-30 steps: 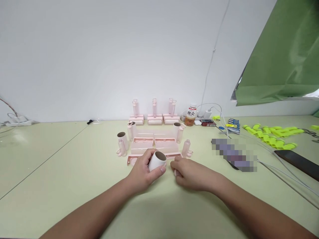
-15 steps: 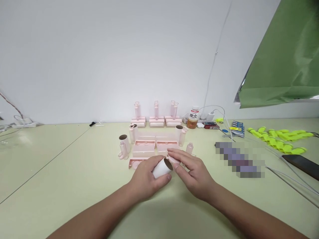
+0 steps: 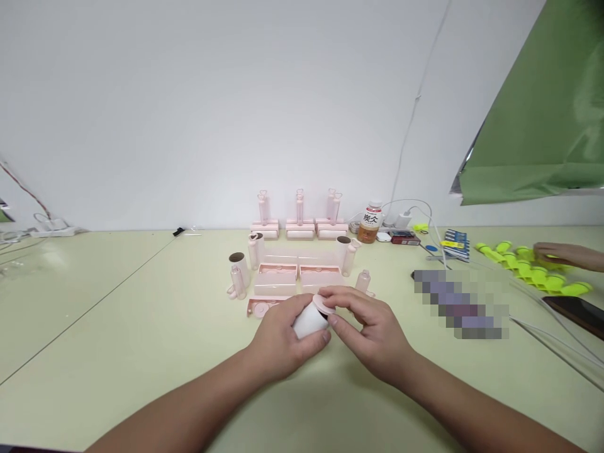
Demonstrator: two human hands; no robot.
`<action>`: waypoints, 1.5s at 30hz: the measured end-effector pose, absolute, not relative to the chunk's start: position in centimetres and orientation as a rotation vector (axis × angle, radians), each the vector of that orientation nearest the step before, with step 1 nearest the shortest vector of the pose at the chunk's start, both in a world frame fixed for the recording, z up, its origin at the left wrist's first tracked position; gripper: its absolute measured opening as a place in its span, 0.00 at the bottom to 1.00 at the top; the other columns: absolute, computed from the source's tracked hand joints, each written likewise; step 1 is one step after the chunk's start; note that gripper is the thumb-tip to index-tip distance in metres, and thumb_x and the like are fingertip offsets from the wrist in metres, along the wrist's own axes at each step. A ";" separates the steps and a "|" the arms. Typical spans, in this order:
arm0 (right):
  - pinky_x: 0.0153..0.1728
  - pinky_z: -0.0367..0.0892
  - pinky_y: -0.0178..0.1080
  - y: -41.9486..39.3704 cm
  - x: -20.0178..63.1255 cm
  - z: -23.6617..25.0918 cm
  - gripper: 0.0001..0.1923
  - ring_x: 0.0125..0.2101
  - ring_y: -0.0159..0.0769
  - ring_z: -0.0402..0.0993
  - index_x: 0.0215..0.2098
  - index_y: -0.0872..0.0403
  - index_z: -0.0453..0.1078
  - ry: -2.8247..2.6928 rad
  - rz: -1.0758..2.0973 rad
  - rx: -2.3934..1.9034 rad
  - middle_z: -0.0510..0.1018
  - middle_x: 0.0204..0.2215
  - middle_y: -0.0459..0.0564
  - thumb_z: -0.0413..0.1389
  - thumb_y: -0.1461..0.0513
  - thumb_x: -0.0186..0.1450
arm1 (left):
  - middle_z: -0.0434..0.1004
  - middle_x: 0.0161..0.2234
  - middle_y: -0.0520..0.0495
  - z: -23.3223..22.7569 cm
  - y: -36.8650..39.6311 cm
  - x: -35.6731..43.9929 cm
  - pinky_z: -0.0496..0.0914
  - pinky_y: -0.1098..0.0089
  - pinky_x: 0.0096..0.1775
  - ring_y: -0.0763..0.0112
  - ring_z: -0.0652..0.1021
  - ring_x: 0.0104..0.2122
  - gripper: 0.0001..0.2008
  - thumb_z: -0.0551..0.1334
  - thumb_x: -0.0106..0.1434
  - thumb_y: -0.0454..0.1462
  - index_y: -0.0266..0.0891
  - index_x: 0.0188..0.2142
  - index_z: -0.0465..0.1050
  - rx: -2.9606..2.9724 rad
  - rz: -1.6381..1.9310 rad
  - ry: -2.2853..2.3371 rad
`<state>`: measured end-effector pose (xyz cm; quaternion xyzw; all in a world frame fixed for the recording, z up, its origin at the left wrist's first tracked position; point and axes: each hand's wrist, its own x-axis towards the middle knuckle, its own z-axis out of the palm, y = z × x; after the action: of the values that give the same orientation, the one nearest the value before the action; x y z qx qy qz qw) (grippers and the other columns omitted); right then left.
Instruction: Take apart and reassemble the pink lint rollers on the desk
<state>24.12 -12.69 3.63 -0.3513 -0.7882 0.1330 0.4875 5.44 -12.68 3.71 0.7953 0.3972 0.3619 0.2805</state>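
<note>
My left hand (image 3: 277, 336) is wrapped around a white roll (image 3: 309, 324) with a hollow core, tilted with its open end to the upper right. Between the fingers and thumb of my right hand (image 3: 377, 328) is a pink round cap (image 3: 323, 305). The cap sits slanted over the roll's end, with a dark gap showing at its lower right side. Just beyond my hands lie pink open cases (image 3: 276, 286) with translucent covers. A pink tray with a round part (image 3: 259, 309) is partly hidden behind my left hand.
White rolls (image 3: 240, 267) and small pink bottles (image 3: 237, 283) stand around the cases. Pink assembled sets (image 3: 300, 231) line the wall beside a labelled bottle (image 3: 370, 223). At right are cables, a phone (image 3: 578, 314) and another person's hand (image 3: 569, 255) over yellow-green pieces (image 3: 538, 275).
The pink cap has moved left onto the roll's end, covering most of the opening that showed before. Another person's hand has come in at the right. The view has shifted slightly.
</note>
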 end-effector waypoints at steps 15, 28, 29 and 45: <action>0.42 0.74 0.41 -12.7 24.2 4.0 0.05 0.42 0.41 0.78 0.37 0.51 0.74 -1.914 0.264 -0.838 0.80 0.40 0.53 0.57 0.64 0.62 | 0.78 0.38 0.51 4.0 -12.6 5.4 0.68 0.69 0.38 0.67 0.76 0.36 0.13 0.62 0.59 0.37 0.44 0.44 0.71 2.126 0.978 1.033; 0.41 0.75 0.39 -12.7 24.3 4.3 0.08 0.40 0.39 0.79 0.40 0.51 0.75 -2.007 0.250 -0.717 0.81 0.40 0.52 0.55 0.63 0.64 | 0.78 0.42 0.48 3.8 -12.5 5.1 0.70 0.66 0.42 0.64 0.77 0.39 0.17 0.62 0.59 0.38 0.43 0.49 0.70 2.162 0.969 0.935; 0.42 0.75 0.40 -12.6 24.4 4.3 0.09 0.41 0.39 0.78 0.42 0.51 0.75 -2.030 0.262 -0.707 0.80 0.41 0.53 0.56 0.63 0.65 | 0.78 0.44 0.48 3.7 -12.5 4.9 0.70 0.66 0.43 0.64 0.77 0.40 0.17 0.62 0.59 0.39 0.44 0.49 0.70 2.161 0.984 0.921; 0.33 0.70 0.38 -12.8 24.8 4.5 0.14 0.32 0.35 0.71 0.50 0.51 0.65 -2.038 0.348 -0.837 0.73 0.37 0.51 0.50 0.65 0.66 | 0.70 0.40 0.47 2.0 -10.8 3.6 0.69 0.67 0.37 0.68 0.74 0.35 0.23 0.57 0.64 0.50 0.44 0.53 0.53 1.732 1.510 1.000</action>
<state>24.76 -12.80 4.54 -0.3368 -0.8206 0.1401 0.4399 3.56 -10.84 2.02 0.6566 0.3791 0.5723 0.3125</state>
